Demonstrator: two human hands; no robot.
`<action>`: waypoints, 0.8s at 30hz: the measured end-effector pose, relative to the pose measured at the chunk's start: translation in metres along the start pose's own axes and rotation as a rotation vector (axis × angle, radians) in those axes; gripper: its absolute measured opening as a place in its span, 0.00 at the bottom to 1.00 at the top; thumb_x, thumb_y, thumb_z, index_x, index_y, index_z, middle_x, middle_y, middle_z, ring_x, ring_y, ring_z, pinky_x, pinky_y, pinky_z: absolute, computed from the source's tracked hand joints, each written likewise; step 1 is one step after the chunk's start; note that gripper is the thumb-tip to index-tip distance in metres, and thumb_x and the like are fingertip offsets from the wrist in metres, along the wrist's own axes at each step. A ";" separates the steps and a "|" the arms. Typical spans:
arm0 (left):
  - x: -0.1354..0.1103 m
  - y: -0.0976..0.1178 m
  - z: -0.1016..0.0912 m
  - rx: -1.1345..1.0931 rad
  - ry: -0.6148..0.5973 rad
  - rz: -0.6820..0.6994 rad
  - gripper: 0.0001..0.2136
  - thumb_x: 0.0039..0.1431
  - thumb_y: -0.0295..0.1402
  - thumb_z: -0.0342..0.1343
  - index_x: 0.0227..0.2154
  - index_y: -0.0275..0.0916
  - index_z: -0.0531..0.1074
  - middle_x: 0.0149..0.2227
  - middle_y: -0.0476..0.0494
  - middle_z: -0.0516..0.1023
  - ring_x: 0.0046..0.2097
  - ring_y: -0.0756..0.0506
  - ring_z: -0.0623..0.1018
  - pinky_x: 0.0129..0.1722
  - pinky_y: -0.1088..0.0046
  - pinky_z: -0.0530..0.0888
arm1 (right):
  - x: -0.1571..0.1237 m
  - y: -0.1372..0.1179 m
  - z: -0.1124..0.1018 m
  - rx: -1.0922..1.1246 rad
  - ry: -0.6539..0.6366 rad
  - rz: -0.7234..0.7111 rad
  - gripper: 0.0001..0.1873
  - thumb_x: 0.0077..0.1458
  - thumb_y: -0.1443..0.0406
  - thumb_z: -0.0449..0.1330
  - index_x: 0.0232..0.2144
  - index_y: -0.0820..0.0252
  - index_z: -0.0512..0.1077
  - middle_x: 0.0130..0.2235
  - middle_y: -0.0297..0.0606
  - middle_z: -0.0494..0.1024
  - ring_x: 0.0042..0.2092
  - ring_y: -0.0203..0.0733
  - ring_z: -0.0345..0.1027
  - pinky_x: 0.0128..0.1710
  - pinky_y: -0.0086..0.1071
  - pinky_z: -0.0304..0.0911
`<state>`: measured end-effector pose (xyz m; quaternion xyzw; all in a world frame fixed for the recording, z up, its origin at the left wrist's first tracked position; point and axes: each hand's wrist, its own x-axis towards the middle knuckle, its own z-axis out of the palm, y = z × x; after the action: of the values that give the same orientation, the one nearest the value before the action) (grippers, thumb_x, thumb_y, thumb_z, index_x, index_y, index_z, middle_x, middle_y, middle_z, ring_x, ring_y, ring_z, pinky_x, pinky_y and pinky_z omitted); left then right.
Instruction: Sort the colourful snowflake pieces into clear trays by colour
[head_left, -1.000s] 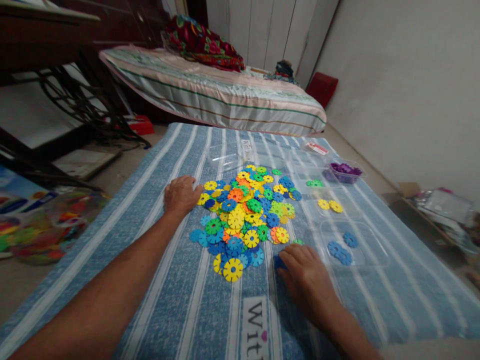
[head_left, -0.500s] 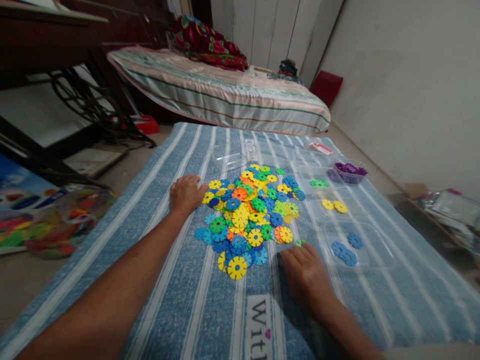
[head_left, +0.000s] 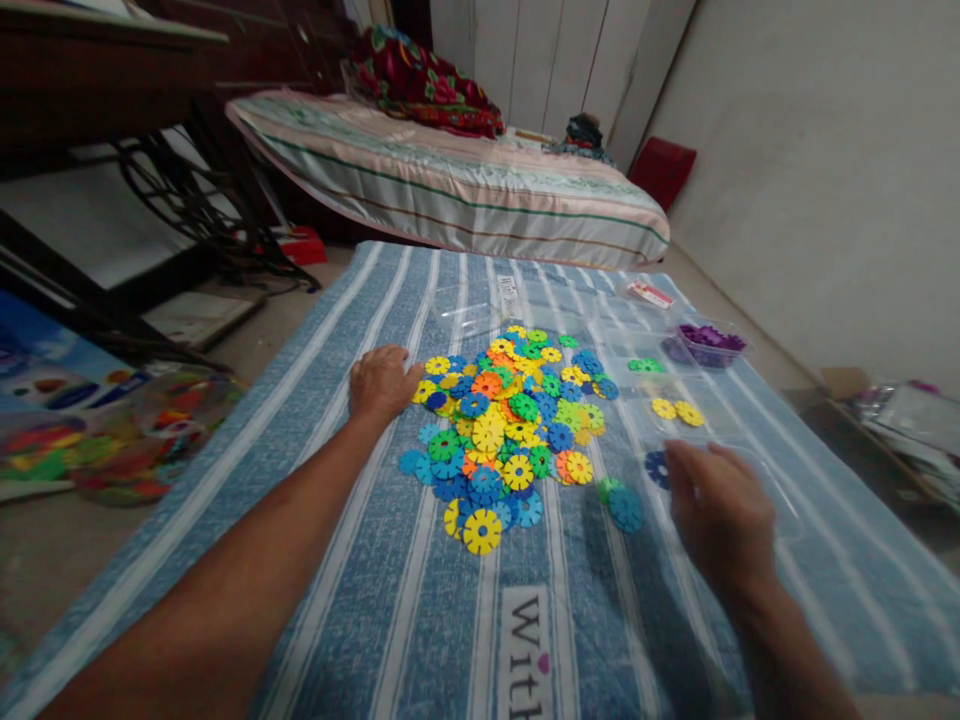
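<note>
Left hand (head_left: 381,382): palm down at the disc pile's left edge, fingers loosely bent; cannot tell whether anything is under it.
Right hand (head_left: 724,512): blurred, fingers curled nearly closed, dark blue disc (head_left: 657,469) pinched at the tips, in front of the nearest clear tray (head_left: 786,492).
Disc pile (head_left: 489,428): notched yellow, blue, green and orange discs heaped between the 2 hands on the striped cloth (head_left: 390,560).
Pile's right side: teal disc (head_left: 625,509) against a green disc (head_left: 606,489).
Sorted pieces: 2 yellow discs (head_left: 689,413) beyond the right hand; purple pieces (head_left: 711,338) in a clear tub (head_left: 716,359).
</note>
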<state>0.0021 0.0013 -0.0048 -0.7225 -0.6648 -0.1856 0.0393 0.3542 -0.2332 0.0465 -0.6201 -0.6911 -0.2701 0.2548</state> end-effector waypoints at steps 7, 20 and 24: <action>-0.001 0.001 0.000 0.005 0.000 -0.009 0.16 0.59 0.41 0.47 0.42 0.39 0.74 0.48 0.37 0.78 0.51 0.36 0.73 0.51 0.58 0.67 | -0.002 -0.006 -0.007 0.012 -0.080 0.073 0.10 0.63 0.63 0.54 0.35 0.60 0.74 0.32 0.43 0.79 0.35 0.47 0.71 0.49 0.46 0.61; -0.003 0.003 -0.002 -0.025 -0.012 -0.021 0.16 0.60 0.40 0.48 0.43 0.37 0.74 0.49 0.36 0.77 0.53 0.35 0.73 0.52 0.58 0.66 | 0.003 -0.125 0.043 0.395 -0.338 -0.125 0.08 0.58 0.67 0.59 0.39 0.56 0.76 0.50 0.47 0.75 0.57 0.54 0.61 0.55 0.48 0.59; -0.004 0.004 -0.003 -0.016 -0.015 -0.019 0.16 0.60 0.40 0.48 0.43 0.37 0.74 0.49 0.35 0.77 0.53 0.35 0.73 0.51 0.59 0.66 | 0.007 -0.129 0.050 0.385 -0.405 -0.186 0.12 0.59 0.66 0.59 0.45 0.55 0.76 0.54 0.49 0.72 0.59 0.56 0.58 0.54 0.50 0.59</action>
<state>0.0049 -0.0034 -0.0023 -0.7179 -0.6704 -0.1858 0.0265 0.2240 -0.2047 0.0071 -0.5357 -0.8202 -0.0270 0.1988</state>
